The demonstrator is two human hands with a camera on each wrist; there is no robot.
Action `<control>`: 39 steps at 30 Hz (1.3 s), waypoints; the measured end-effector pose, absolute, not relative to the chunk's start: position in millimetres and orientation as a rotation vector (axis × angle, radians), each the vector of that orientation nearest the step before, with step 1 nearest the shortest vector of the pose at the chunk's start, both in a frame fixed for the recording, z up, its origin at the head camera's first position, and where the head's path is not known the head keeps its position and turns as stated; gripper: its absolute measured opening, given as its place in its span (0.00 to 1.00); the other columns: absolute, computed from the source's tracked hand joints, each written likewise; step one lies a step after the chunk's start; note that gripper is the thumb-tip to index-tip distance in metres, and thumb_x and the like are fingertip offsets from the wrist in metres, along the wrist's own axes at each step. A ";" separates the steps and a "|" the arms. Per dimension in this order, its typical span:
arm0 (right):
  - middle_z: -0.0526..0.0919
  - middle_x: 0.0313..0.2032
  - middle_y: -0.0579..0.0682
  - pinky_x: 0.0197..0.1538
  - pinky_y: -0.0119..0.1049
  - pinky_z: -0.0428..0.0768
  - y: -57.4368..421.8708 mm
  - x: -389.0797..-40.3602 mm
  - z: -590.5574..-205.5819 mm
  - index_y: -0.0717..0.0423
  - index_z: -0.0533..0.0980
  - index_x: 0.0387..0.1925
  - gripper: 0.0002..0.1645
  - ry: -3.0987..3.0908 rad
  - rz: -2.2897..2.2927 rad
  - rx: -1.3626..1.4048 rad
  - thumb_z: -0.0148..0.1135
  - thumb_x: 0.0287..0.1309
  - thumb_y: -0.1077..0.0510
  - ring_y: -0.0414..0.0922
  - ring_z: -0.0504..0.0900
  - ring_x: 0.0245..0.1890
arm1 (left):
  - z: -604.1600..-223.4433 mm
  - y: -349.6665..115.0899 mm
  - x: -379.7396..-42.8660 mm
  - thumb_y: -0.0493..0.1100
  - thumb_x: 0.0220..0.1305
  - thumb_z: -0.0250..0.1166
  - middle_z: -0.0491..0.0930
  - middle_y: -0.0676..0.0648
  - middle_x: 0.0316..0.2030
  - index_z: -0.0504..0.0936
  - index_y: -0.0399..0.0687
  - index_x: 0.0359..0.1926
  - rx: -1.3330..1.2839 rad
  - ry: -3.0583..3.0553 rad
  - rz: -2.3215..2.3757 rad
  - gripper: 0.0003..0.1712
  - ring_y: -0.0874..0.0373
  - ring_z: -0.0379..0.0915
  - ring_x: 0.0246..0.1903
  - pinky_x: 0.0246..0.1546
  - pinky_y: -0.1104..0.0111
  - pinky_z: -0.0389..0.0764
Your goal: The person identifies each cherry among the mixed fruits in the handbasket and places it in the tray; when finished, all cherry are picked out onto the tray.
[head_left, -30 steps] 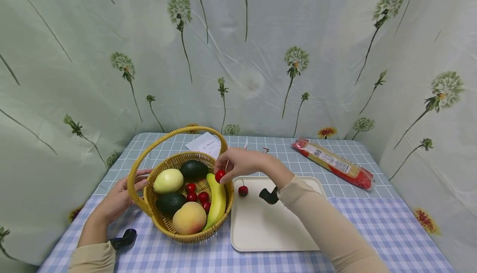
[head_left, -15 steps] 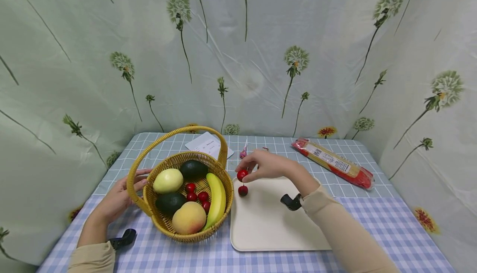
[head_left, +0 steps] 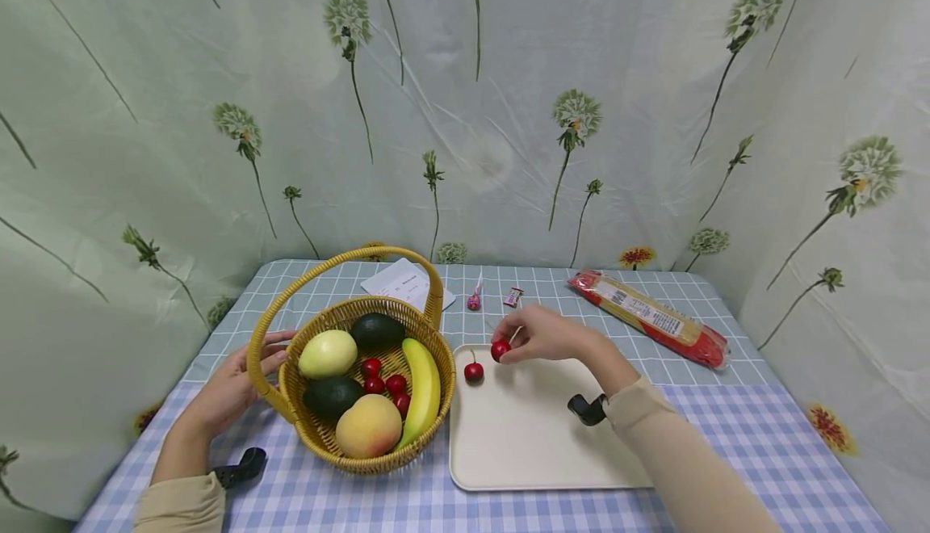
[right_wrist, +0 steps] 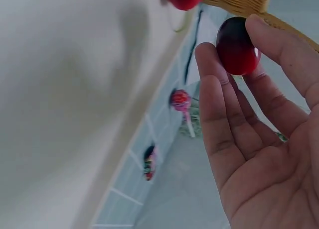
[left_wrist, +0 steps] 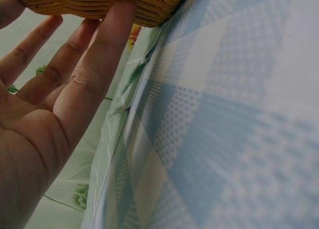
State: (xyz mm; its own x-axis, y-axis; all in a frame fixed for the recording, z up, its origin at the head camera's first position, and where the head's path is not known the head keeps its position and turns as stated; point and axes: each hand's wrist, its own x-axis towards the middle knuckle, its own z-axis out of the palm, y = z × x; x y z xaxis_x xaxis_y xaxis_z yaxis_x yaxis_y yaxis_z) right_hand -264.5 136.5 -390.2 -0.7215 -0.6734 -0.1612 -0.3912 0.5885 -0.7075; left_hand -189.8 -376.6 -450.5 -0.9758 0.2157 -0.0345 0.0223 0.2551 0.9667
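Over tray [head_left: 538, 444], near far edge, right hand [head_left: 545, 334] pinches cherry [head_left: 500, 350]; left of tray, left hand [head_left: 234, 379] touches basket [head_left: 363, 464], fingers apart

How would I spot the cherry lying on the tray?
Find the cream tray right of the basket. Near the tray's back left corner lies a red cherry. Other cherries are in the basket or the right hand; only this one lies there.

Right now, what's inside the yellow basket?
Two dark green fruits, a pale yellow fruit, a peach, a banana and four red cherries. I can't see what's under them, because they cover parts of the basket.
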 end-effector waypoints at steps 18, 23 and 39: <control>0.87 0.35 0.43 0.43 0.30 0.80 136.3 -266.4 -425.9 0.55 0.86 0.47 0.14 2.435 -0.916 -0.770 0.79 0.61 0.57 0.38 0.80 0.36 | -452.9 -377.5 -190.7 0.43 0.86 0.54 0.83 0.70 0.55 0.67 0.39 0.78 0.270 2.350 1.820 0.27 0.70 0.83 0.53 0.47 0.64 0.89; 0.86 0.35 0.41 0.44 0.30 0.80 134.9 -266.4 -429.8 0.51 0.87 0.46 0.13 2.430 -0.902 -0.749 0.79 0.61 0.56 0.39 0.80 0.36 | -452.6 -377.4 -190.4 0.43 0.86 0.54 0.83 0.70 0.55 0.67 0.39 0.78 0.265 2.367 1.809 0.27 0.71 0.82 0.53 0.47 0.64 0.89; 0.86 0.37 0.44 0.49 0.32 0.80 139.6 -269.4 -427.0 0.54 0.84 0.50 0.16 2.396 -0.897 -0.797 0.78 0.62 0.57 0.39 0.81 0.39 | -451.8 -377.3 -189.9 0.43 0.86 0.54 0.83 0.70 0.55 0.66 0.38 0.78 0.257 2.360 1.810 0.27 0.70 0.82 0.53 0.47 0.64 0.89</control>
